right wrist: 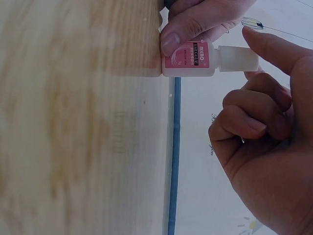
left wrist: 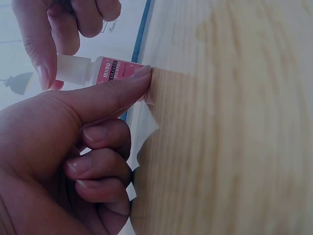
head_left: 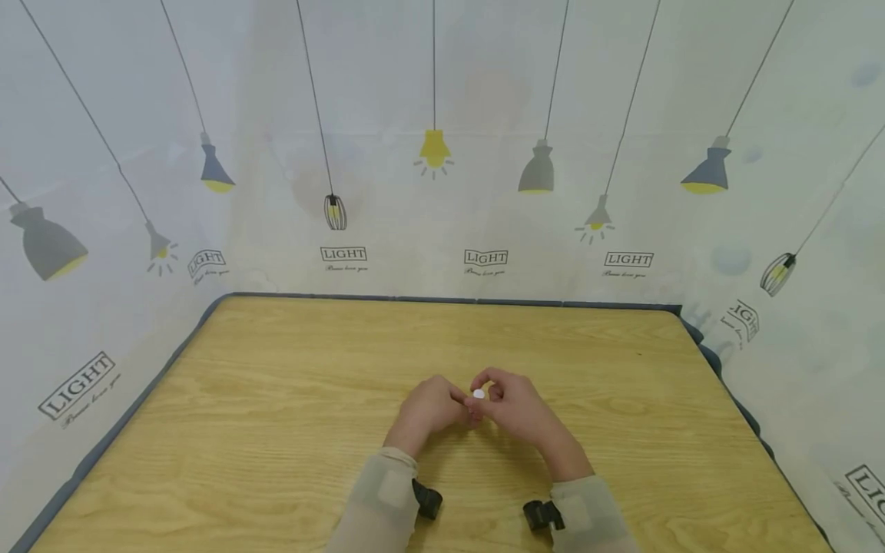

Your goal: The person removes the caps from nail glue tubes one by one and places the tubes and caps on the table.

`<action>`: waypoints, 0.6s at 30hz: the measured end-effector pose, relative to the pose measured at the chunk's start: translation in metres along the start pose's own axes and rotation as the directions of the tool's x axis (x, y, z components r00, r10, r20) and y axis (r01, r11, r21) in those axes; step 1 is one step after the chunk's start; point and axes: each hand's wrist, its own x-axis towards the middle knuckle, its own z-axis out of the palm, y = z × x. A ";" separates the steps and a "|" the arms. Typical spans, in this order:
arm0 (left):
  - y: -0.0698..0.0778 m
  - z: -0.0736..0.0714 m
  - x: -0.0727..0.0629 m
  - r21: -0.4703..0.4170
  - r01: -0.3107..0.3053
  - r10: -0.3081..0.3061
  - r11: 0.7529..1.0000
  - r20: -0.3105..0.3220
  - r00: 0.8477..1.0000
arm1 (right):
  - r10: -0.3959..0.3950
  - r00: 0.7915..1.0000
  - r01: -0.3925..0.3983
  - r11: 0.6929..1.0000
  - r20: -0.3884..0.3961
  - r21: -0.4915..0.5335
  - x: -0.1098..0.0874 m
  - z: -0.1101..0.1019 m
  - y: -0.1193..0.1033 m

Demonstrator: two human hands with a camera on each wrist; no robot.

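A small nail glue bottle (right wrist: pixel 188 59) with a pink label stands upright on the wooden table, its white cap (left wrist: pixel 73 69) on top. In the head view only the cap shows between the hands. My left hand (head_left: pixel 435 405) pinches the bottle low on its body, thumb across the label; its other fingers are curled in by the tabletop. My right hand (head_left: pixel 515 407) is at the cap, thumb and forefinger on either side of its upper end, the remaining fingers curled.
The wood-grain table (head_left: pixel 290 361) stretches around both hands, with a dark edge (head_left: pixel 442 299) along the back. Behind it hangs a pale wall cloth (head_left: pixel 387 92) printed with lamps. Each wrist carries a black strap mount (head_left: pixel 427 501).
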 end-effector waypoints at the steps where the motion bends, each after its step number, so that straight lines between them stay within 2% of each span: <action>1: 0.000 0.000 0.000 -0.001 0.003 -0.003 1.000 0.000 1.000 | 0.002 1.000 -0.002 1.000 -0.001 -0.003 0.000 0.000 0.000; 8: 0.002 -0.001 -0.002 -0.022 0.015 -0.015 1.000 0.000 1.000 | 0.037 0.999 -0.037 0.999 -0.018 -0.017 0.000 -0.002 0.001; 18: 0.004 -0.001 -0.003 -0.009 0.021 -0.021 1.000 -0.007 1.000 | 0.063 0.997 -0.064 0.998 -0.039 -0.017 -0.002 -0.006 -0.001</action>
